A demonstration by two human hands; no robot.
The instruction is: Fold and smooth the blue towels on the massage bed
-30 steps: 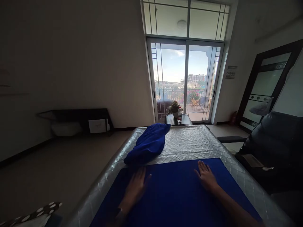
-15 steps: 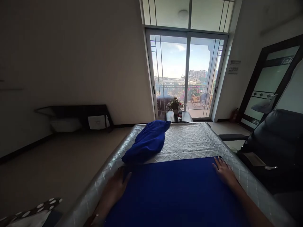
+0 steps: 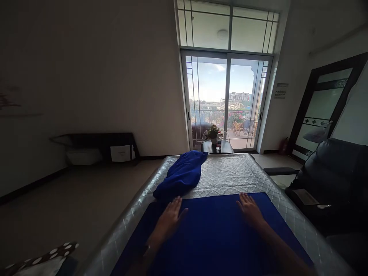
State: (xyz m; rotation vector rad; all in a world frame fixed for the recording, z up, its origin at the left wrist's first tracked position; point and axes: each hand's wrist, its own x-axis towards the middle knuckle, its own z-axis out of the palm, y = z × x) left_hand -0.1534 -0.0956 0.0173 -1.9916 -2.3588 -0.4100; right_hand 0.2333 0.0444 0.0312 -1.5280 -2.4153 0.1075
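Note:
A dark blue cloth (image 3: 212,234) lies spread flat over the near part of a table with a silvery quilted cover (image 3: 230,172). My left hand (image 3: 169,216) rests flat on the cloth near its far edge, left of the middle, thumb apart from the fingers. On the right side of the same cloth lies my right hand (image 3: 249,209), fingers stretched forward, close to the far edge. Neither hand grips anything. Just beyond my left hand is a crumpled blue cloth (image 3: 182,172), bunched on the silvery cover.
Behind the table's far end stands a small dark table (image 3: 227,147) with a potted plant (image 3: 213,132) and a bottle (image 3: 219,140). A black armchair (image 3: 330,172) is at the right. Polka-dot fabric (image 3: 54,255) shows at the lower left. Sliding glass doors (image 3: 229,101) are at the back.
Both hands have moved inward from the cloth's far corners toward its middle, still flat on it. The view has tilted slightly upward. The crumpled cloth stays where it was.

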